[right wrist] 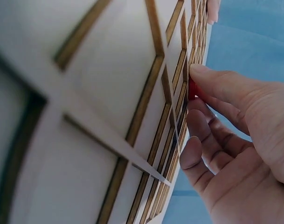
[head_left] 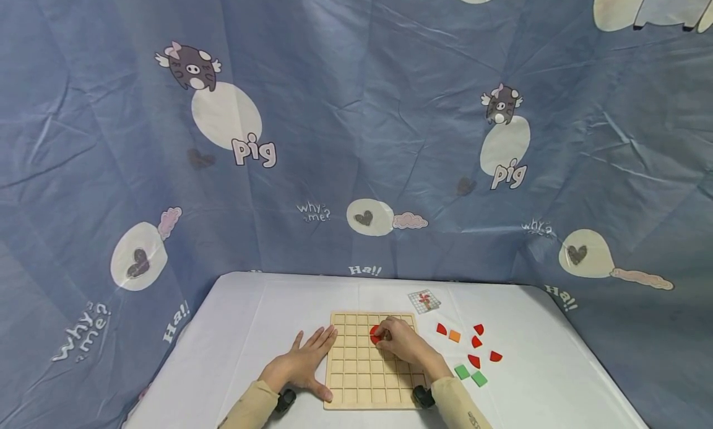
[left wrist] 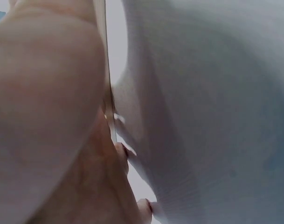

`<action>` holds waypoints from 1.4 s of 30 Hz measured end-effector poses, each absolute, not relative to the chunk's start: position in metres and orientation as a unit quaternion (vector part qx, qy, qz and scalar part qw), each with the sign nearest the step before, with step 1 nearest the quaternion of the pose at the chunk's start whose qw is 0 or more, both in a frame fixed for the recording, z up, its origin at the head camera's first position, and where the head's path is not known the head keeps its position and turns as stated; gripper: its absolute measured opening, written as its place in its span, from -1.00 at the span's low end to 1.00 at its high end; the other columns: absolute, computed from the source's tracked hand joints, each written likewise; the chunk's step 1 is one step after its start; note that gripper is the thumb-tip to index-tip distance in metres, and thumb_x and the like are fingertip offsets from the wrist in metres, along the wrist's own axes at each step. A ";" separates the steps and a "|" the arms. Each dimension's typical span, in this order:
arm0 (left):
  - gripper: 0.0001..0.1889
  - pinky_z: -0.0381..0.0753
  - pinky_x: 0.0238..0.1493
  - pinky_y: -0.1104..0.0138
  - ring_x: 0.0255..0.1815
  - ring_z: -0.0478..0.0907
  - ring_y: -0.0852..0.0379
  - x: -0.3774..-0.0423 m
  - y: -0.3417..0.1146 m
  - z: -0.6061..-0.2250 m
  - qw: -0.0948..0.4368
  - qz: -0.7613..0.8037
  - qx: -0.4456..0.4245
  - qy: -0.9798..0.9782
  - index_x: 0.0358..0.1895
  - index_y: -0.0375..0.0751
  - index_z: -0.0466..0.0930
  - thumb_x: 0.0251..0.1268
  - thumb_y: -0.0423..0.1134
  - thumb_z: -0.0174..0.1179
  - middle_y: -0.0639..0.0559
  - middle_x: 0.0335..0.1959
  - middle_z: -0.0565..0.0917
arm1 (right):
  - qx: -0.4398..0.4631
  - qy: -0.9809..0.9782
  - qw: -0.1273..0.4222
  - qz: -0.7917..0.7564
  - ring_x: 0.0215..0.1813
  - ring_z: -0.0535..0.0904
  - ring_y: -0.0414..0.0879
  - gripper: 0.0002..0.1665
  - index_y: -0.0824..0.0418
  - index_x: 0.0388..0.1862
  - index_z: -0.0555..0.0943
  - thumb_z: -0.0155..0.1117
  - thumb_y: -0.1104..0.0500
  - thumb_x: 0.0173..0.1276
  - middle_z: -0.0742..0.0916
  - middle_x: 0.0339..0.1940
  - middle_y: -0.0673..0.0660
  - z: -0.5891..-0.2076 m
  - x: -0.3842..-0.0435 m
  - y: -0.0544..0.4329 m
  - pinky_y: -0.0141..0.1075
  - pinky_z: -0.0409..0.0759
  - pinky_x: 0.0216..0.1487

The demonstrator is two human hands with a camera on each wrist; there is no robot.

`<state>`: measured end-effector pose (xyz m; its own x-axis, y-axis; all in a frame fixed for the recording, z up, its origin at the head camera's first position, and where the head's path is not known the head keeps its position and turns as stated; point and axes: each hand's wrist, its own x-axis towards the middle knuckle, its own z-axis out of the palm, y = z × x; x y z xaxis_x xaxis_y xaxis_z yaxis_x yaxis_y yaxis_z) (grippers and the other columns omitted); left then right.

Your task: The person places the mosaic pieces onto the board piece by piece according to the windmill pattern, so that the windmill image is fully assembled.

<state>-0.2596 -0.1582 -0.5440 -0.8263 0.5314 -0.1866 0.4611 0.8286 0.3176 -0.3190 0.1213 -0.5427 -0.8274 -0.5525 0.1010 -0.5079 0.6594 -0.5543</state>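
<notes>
"How did the two hands lie?"

"Put a clock on the wooden grid board (head_left: pixel 364 379), twelve o'clock pointing away from the person. The left hand (head_left: pixel 305 362) rested at nine, fingers straight and spread, with fingertips and thumb at the board's edge."

"And the right hand (head_left: pixel 405 341)?"

"It reached in over the board from about four o'clock. Thumb and fingertips pinched a red piece (right wrist: pixel 192 89) against the grid; the other fingers were loosely bent."

"Where exactly was that piece?"

"On the board, at twelve o'clock from its centre, in the far half. A thin line crossed the red there, but the hand covered part of it, so I couldn't tell whether it was one piece or two."

"What else was on the bench (head_left: pixel 239 348)?"

"White cloth covered it. At half past one, just beyond the board's corner, lay a card (head_left: pixel 424 301) with a red flower-like picture on a grid. Five red wedges (head_left: pixel 474 361) were scattered between two and three o'clock, all apart from one another. An orange square (head_left: pixel 454 336) sat among them, and two green squares (head_left: pixel 479 378) lay near each other just past three."

"And behind it all?"

"A blue curtain (head_left: pixel 312 107) printed with pigs, pale ovals and lettering. The person wore beige sleeves (head_left: pixel 458 404), with a small dark device (head_left: pixel 423 396) at each wrist."
</notes>
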 end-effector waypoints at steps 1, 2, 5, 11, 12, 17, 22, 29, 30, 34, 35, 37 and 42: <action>0.42 -0.25 0.48 -0.28 0.60 -0.18 -0.16 -0.260 -0.158 -0.544 0.135 0.131 0.262 0.947 0.55 -0.23 -0.21 -0.37 0.43 0.37 -0.13 0.60 -0.14 | -0.292 0.909 0.038 -0.294 -0.35 0.42 -0.32 -0.83 0.16 -0.18 0.67 0.39 0.17 0.25 0.62 -0.28 -0.03 -0.543 -0.320 0.121 -0.47 0.49 -0.35; 0.42 -0.25 0.48 -0.28 0.60 -0.18 -0.16 -0.260 -0.158 -0.543 0.135 0.132 0.262 0.947 0.55 -0.23 -0.21 -0.37 0.43 0.37 -0.13 0.60 -0.14 | -0.292 0.909 0.038 -0.296 -0.36 0.42 -0.32 -0.82 0.17 -0.18 0.67 0.39 0.17 0.25 0.62 -0.28 -0.03 -0.543 -0.320 0.121 -0.47 0.48 -0.35; 0.43 -0.26 0.48 -0.29 0.60 -0.19 -0.17 -0.260 -0.158 -0.542 0.137 0.135 0.261 0.946 0.55 -0.23 -0.21 -0.38 0.44 0.37 -0.13 0.60 -0.15 | -0.295 0.906 0.033 -0.300 -0.37 0.43 -0.32 -0.82 0.19 -0.19 0.69 0.41 0.19 0.22 0.63 -0.30 -0.01 -0.543 -0.321 0.120 -0.46 0.49 -0.37; 0.43 -0.28 0.47 -0.30 0.60 -0.20 -0.18 -0.261 -0.160 -0.545 0.142 0.141 0.264 0.943 0.55 -0.22 -0.22 -0.37 0.46 0.35 -0.14 0.60 -0.16 | -0.287 0.911 0.027 -0.294 -0.37 0.46 -0.34 -0.85 0.18 -0.22 0.71 0.40 0.20 0.23 0.65 -0.32 -0.03 -0.545 -0.320 0.119 -0.47 0.50 -0.37; 0.43 -0.28 0.47 -0.30 0.60 -0.19 -0.18 -0.261 -0.160 -0.546 0.141 0.141 0.265 0.944 0.55 -0.22 -0.22 -0.37 0.46 0.35 -0.14 0.60 -0.16 | -0.287 0.912 0.025 -0.294 -0.36 0.46 -0.34 -0.86 0.17 -0.22 0.71 0.40 0.20 0.23 0.66 -0.31 -0.03 -0.545 -0.320 0.119 -0.48 0.50 -0.36; 0.42 -0.29 0.47 -0.29 0.60 -0.19 -0.17 -0.260 -0.160 -0.547 0.137 0.143 0.264 0.944 0.55 -0.21 -0.21 -0.38 0.44 0.37 -0.13 0.60 -0.16 | -0.288 0.913 0.019 -0.287 -0.32 0.49 -0.31 -0.87 0.19 -0.21 0.69 0.38 0.23 0.24 0.66 -0.28 0.00 -0.545 -0.319 0.119 -0.46 0.52 -0.33; 0.42 -0.28 0.47 -0.30 0.60 -0.20 -0.18 -0.261 -0.160 -0.546 0.137 0.142 0.266 0.944 0.55 -0.22 -0.21 -0.36 0.45 0.36 -0.13 0.60 -0.16 | -0.287 0.915 0.016 -0.283 -0.30 0.49 -0.30 -0.88 0.20 -0.23 0.67 0.38 0.24 0.24 0.65 -0.28 -0.01 -0.544 -0.319 0.119 -0.45 0.54 -0.32; 0.42 -0.29 0.47 -0.30 0.60 -0.21 -0.17 -0.261 -0.161 -0.547 0.137 0.142 0.267 0.943 0.56 -0.21 -0.21 -0.36 0.46 0.34 -0.13 0.60 -0.18 | -0.285 0.913 0.021 -0.292 -0.27 0.53 -0.28 -0.88 0.21 -0.25 0.66 0.38 0.25 0.24 0.65 -0.27 0.00 -0.544 -0.318 0.119 -0.43 0.58 -0.28; 0.42 -0.29 0.47 -0.30 0.60 -0.21 -0.18 -0.261 -0.161 -0.547 0.136 0.142 0.267 0.944 0.56 -0.21 -0.21 -0.36 0.47 0.34 -0.13 0.60 -0.18 | -0.285 0.913 0.021 -0.292 -0.26 0.53 -0.28 -0.88 0.21 -0.25 0.66 0.38 0.24 0.24 0.65 -0.27 0.00 -0.544 -0.318 0.119 -0.43 0.58 -0.27; 0.43 -0.28 0.47 -0.30 0.60 -0.20 -0.18 -0.260 -0.160 -0.547 0.136 0.141 0.267 0.944 0.56 -0.21 -0.22 -0.37 0.47 0.34 -0.14 0.60 -0.18 | -0.287 0.913 0.017 -0.290 -0.26 0.54 -0.29 -0.89 0.20 -0.24 0.66 0.36 0.22 0.27 0.65 -0.27 -0.01 -0.545 -0.318 0.120 -0.43 0.59 -0.27; 0.42 -0.28 0.47 -0.30 0.60 -0.20 -0.18 -0.260 -0.160 -0.546 0.136 0.142 0.267 0.943 0.55 -0.22 -0.21 -0.37 0.46 0.35 -0.14 0.60 -0.18 | -0.287 0.913 0.016 -0.289 -0.27 0.54 -0.29 -0.89 0.19 -0.24 0.66 0.35 0.20 0.28 0.65 -0.27 -0.01 -0.545 -0.318 0.120 -0.43 0.58 -0.28; 0.42 -0.28 0.46 -0.30 0.60 -0.20 -0.19 -0.260 -0.159 -0.545 0.136 0.141 0.267 0.944 0.55 -0.22 -0.21 -0.37 0.46 0.35 -0.14 0.60 -0.17 | -0.286 0.913 0.016 -0.290 -0.27 0.54 -0.30 -0.89 0.18 -0.22 0.66 0.33 0.17 0.31 0.66 -0.26 -0.01 -0.545 -0.318 0.120 -0.43 0.58 -0.29; 0.42 -0.28 0.46 -0.31 0.60 -0.20 -0.19 -0.259 -0.159 -0.543 0.139 0.141 0.264 0.944 0.55 -0.24 -0.20 -0.36 0.44 0.36 -0.14 0.60 -0.16 | -0.286 0.911 0.019 -0.297 -0.26 0.57 -0.28 -0.85 0.19 -0.17 0.65 0.29 0.15 0.34 0.67 -0.23 0.01 -0.546 -0.317 0.123 -0.42 0.60 -0.28</action>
<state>-0.2585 -0.1589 -0.5431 -0.8217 0.5382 -0.1875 0.4600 0.8205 0.3394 -0.3167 0.1226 -0.5456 -0.8357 -0.5321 0.1358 -0.5099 0.6599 -0.5519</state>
